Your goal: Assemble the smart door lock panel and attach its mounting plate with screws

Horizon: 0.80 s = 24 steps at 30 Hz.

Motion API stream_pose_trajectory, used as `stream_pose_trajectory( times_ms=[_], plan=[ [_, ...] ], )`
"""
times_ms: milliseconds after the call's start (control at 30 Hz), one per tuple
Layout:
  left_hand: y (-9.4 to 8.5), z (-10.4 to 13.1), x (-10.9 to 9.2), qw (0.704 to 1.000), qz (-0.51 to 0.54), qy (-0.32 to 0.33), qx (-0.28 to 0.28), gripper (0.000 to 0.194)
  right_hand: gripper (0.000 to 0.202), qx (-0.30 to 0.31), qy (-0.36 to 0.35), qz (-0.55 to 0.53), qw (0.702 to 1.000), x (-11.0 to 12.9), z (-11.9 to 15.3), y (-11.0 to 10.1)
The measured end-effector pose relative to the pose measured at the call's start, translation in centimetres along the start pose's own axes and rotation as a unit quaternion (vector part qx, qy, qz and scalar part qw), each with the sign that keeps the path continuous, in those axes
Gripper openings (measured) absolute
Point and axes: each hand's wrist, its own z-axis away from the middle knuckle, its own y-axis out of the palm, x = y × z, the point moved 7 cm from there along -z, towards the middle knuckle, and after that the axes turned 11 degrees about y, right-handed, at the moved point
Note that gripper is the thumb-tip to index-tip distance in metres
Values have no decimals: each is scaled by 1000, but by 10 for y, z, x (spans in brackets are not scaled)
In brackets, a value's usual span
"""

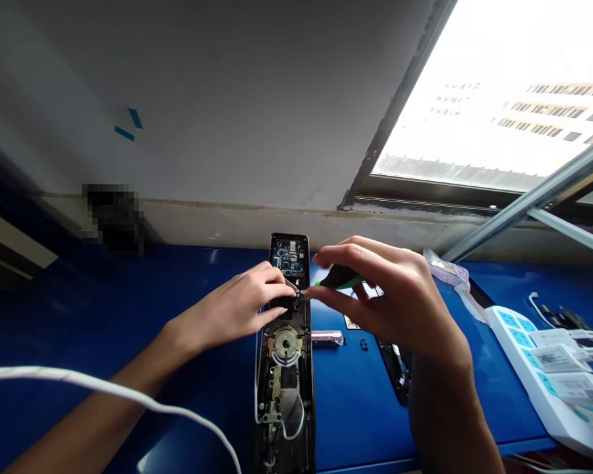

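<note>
A long, narrow black housing [306, 368] lies open in front of me, its inside facing up. At its far end sits a blue circuit board [290, 263], and a round metal piece [285, 343] is nearer to me. My left hand [250, 299] reaches over the left rim, with thumb and bent fingers at a dark part inside; what they grip is hard to make out. My right hand [390, 283] is closed around a screwdriver [340, 277] with a black and green handle. The screwdriver's tip points left into the housing, close to my left fingertips.
Small dark screws [364, 344] and a pinkish wrapped cylinder [327, 338] lie right of the housing on the blue table [356, 415]. A black cover [393, 365] is partly behind my right arm. A white power strip [528, 368] with plugged adapters stands at right. A white cable [128, 392] crosses the lower left.
</note>
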Motion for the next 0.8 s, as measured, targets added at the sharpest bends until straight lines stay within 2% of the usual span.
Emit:
stream_pose_trajectory(
  times_ms=[33,167,233,333,367,500,633,733,800],
  plan=[
    [0,-1,-1,1000,-1,2,1,25,26,-1,-4,-8,1000,1,0,0],
    [0,-3,-6,1000,-5,9,1,22,48,17,-10,-37,999,4,0,2],
    [1,-3,-8,1000,-6,10,4,22,42,8,-1,-15,1000,2,-1,3],
    [3,-4,-8,1000,-11,13,6,21,21,-20,8,7,1000,0,-1,1],
    [4,-4,-8,1000,-13,15,5,21,23,-18,8,-1,1000,0,-1,1],
    [6,-3,-8,1000,-14,26,2,20,49,24,10,-41,999,1,0,4],
    [8,-4,-9,999,-22,24,6,20,29,-1,22,-22,1000,-1,1,-2],
    [8,-5,-9,999,-27,23,5,22,44,12,24,-31,999,-2,1,-1],
    [8,-5,-9,999,-25,23,5,20,46,16,33,-22,999,-3,1,0]
  ],
)
